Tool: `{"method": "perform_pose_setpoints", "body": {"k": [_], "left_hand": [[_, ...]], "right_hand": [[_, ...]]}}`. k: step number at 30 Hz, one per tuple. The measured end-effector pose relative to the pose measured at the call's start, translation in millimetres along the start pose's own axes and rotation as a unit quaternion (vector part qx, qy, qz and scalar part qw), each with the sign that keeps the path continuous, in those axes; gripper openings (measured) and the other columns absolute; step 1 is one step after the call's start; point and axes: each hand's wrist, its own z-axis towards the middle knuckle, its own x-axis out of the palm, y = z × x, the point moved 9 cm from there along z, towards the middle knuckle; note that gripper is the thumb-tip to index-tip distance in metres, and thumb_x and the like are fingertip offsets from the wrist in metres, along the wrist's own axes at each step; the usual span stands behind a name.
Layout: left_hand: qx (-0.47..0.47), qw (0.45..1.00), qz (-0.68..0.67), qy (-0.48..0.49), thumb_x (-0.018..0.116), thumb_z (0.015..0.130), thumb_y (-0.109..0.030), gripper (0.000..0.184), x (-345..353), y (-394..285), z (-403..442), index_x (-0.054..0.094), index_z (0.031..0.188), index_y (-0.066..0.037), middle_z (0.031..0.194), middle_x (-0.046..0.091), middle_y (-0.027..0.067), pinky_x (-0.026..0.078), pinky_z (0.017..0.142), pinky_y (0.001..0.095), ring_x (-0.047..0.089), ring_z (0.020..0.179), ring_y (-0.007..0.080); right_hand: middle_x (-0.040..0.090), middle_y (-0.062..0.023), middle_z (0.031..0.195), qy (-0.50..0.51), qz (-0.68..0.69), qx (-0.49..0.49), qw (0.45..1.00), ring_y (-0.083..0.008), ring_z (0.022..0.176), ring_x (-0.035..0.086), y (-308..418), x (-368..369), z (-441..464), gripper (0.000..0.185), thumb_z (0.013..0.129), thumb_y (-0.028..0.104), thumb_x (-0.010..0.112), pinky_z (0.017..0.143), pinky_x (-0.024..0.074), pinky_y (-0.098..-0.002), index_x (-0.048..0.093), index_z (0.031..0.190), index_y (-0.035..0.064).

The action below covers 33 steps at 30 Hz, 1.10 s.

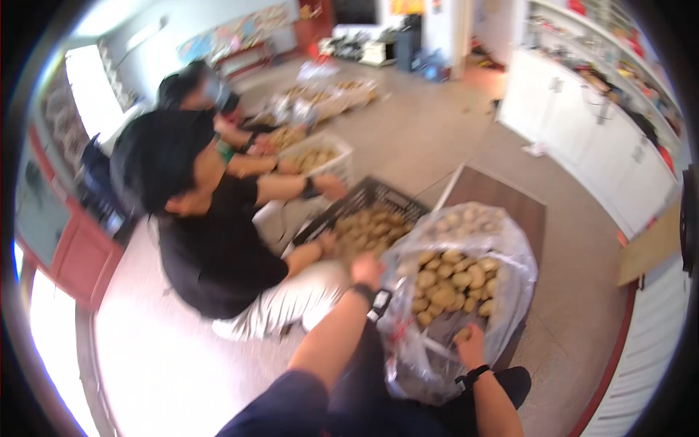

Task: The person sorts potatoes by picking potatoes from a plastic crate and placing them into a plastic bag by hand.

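A clear plastic bag (pixel 515 291) stands in front of me with its mouth spread wide. Yellow-brown potatoes (pixel 445 291) fill its far part, and a dark patch of its bottom shows nearer to me. My right hand (pixel 473 349) reaches into the near right side of the bag, its fingers closed around a potato (pixel 464 334). Beyond the bag's left edge, my left hand (pixel 368 270) is stretched toward a black plastic crate (pixel 397 198) of potatoes. Blur hides its fingers, so what it holds, if anything, does not show.
Close on my left squats a person in a black shirt (pixel 211 262), hands at the crate. Another person (pixel 186 87) works behind, by a white crate (pixel 342 162). A brown board (pixel 502 197) lies under the bag. White cabinets (pixel 575 116) line the right; potato-filled bags (pixel 320 98) lie farther back.
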Motion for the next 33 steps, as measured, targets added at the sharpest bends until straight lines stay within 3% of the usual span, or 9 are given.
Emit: {"method": "perform_pose_setpoints", "body": {"k": [1,3,5,10,13,19,23,32,33], "left_hand": [[-0.081,0.97,-0.227,0.03,0.052,0.09,-0.023,0.022,15.3,4.9,-1.2,0.058,0.1,-0.005,0.102,0.061,0.0108,0.053,0.068,0.0401,0.063,0.084,0.026],[-0.252,0.661,-0.704,-0.059,0.045,0.094,-0.024,0.027,43.4,12.3,-11.1,0.053,0.11,-0.004,0.105,0.059,0.01,0.053,0.066,0.0377,0.062,0.081,0.0241],[-0.281,0.627,-0.727,0.007,0.051,0.09,-0.027,0.027,42.3,-10.4,-18.5,0.056,0.104,-0.005,0.089,0.059,0.0105,0.051,0.058,0.0375,0.062,0.07,0.0249],[-0.217,0.631,-0.725,0.173,0.055,0.085,-0.024,0.015,55.5,-68.0,-23.0,0.054,0.09,-0.01,0.076,0.052,0.0056,0.045,0.047,0.0314,0.055,0.058,0.0184],[-0.17,0.679,-0.662,0.268,0.058,0.088,-0.038,0.032,43.6,-98.1,-43.1,0.058,0.102,-0.01,0.099,0.056,0.0065,0.05,0.059,0.0339,0.061,0.073,0.0201],[-0.094,0.752,-0.555,0.345,0.056,0.09,-0.045,0.042,29.9,-124.3,-59.7,0.057,0.111,-0.009,0.109,0.057,0.0093,0.053,0.067,0.0399,0.062,0.084,0.0212],[-0.118,0.697,-0.588,0.392,0.06,0.088,-0.044,0.038,36.3,-128.4,-66.6,0.06,0.109,-0.013,0.103,0.061,0.006,0.055,0.069,0.0395,0.061,0.09,0.0178],[-0.014,0.73,-0.627,0.272,0.06,0.091,-0.038,0.033,27.3,-105.1,-35.5,0.06,0.109,-0.01,0.093,0.062,0.0046,0.052,0.056,0.0364,0.063,0.075,0.0193],[-0.185,0.631,-0.684,0.315,0.059,0.091,-0.039,0.036,42.6,-93.7,-37.5,0.059,0.115,-0.012,0.096,0.063,0.0049,0.053,0.056,0.0376,0.063,0.075,0.0209]], "right_hand": [[0.059,-0.0128,0.097,0.058,0.167,0.152,0.972,-0.0255,0.08,0.06,-13.3,6.2,-1.4,0.04,0.078,0.025,0.069,0.068,0.0495,-0.0372,0.056,0.112,0.0085],[0.06,-0.0066,0.087,0.132,0.417,0.342,0.832,-0.0163,0.065,0.056,-4.5,13.9,-11.5,0.032,0.087,0.036,0.063,0.055,0.0446,-0.0285,0.056,0.105,0.0113],[0.06,-0.0038,0.084,0.157,0.515,0.374,0.755,-0.0127,0.059,0.053,21.6,15.2,-13.4,0.031,0.091,0.042,0.058,0.05,0.0407,-0.0245,0.056,0.102,0.0131],[0.06,-0.0006,0.075,0.199,0.561,0.368,0.714,-0.0147,0.056,0.053,78.6,12.5,22.1,0.036,0.091,0.054,0.053,0.049,0.0405,-0.0282,0.056,0.095,0.018],[0.059,0.0006,0.075,0.22,0.556,0.352,0.72,-0.0137,0.057,0.054,110.3,19.1,36.8,0.033,0.092,0.05,0.054,0.048,0.0406,-0.0285,0.057,0.097,0.0177],[0.058,-0.0012,0.08,0.244,0.4,0.223,0.855,-0.012,0.057,0.056,154.5,29.0,73.5,0.031,0.09,0.036,0.06,0.046,0.0421,-0.027,0.055,0.103,0.0082],[0.063,-0.0096,0.085,0.112,0.193,-0.033,0.974,-0.0175,0.076,0.061,153.3,24.5,94.7,0.033,0.089,0.028,0.064,0.065,0.0491,-0.033,0.055,0.103,-0.0004],[0.061,-0.0189,0.095,0.055,0.204,0.025,0.977,-0.0251,0.087,0.061,92.5,23.2,86.6,0.035,0.091,0.023,0.06,0.077,0.0478,-0.035,0.053,0.112,-0.004],[0.061,-0.0189,0.095,0.061,0.197,0.035,0.978,-0.0251,0.087,0.061,80.5,24.1,82.6,0.035,0.091,0.023,0.06,0.077,0.0478,-0.035,0.053,0.112,-0.004]]}}
